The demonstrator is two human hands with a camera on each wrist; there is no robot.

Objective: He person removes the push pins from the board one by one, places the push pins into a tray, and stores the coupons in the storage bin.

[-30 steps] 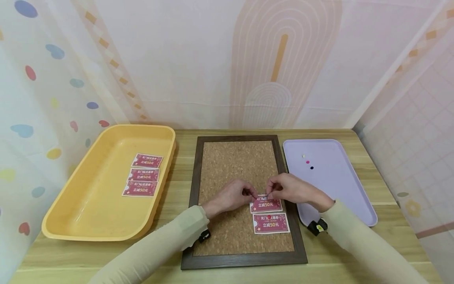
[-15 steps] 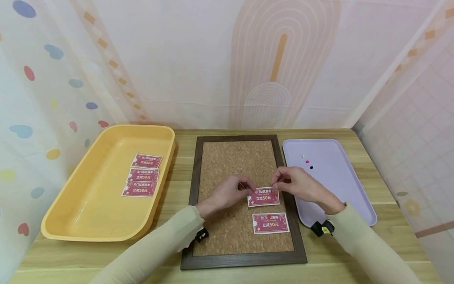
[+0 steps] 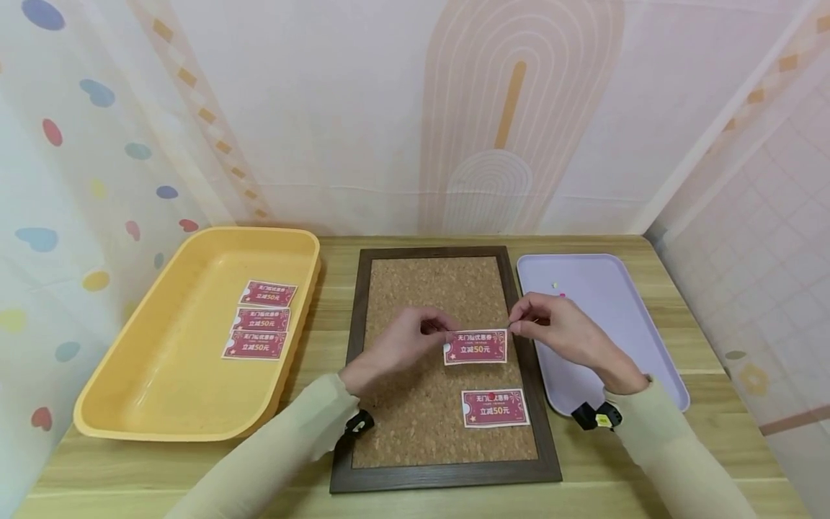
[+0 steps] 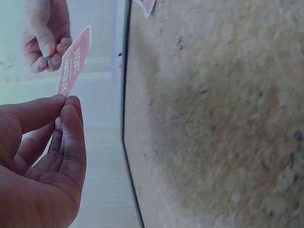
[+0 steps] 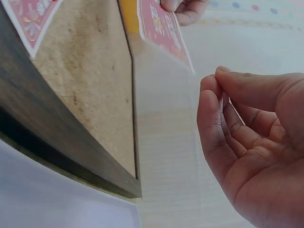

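Observation:
My left hand [image 3: 446,334] pinches the left end of a red coupon [image 3: 475,347] and holds it just above the cork board [image 3: 428,288]. The left wrist view shows that hand [image 4: 64,102] gripping the coupon [image 4: 73,64] edge-on. At the coupon's upper right corner, my right hand [image 3: 514,329] pinches a small blue-green pin [image 4: 47,58] between thumb and forefinger. In the right wrist view the right hand [image 5: 214,86] sits just beside the coupon [image 5: 164,31]; whether they touch is unclear. A second coupon [image 3: 496,408] is fixed to the board by a red pin [image 3: 491,396].
A yellow tray [image 3: 168,375] on the left holds three more coupons [image 3: 262,321]. On the right a lilac tray [image 3: 616,324] holds loose pins, partly hidden behind my right hand. The board's dark wooden frame [image 3: 447,472] lies on the wooden table [image 3: 324,288].
Both hands have carried the coupon up and a little left, away from the pinned one, and the gap between the two coupons has widened.

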